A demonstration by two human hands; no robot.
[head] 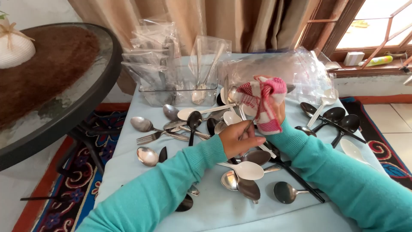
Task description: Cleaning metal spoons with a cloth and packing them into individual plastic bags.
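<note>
At the centre of the frame the left hand (240, 139) is closing its fingers around the handle of a metal spoon (248, 125), whose bowl end is disappearing into a red-and-white checked cloth (262, 102) bunched tightly in the right hand (279, 112). Loose spoons are crowding the pale blue tablecloth (214, 206) below, a white plastic spoon (244, 169) lying just under the left wrist. A sleeve could sweep cutlery over the edge, or the thin handle could slip.
</note>
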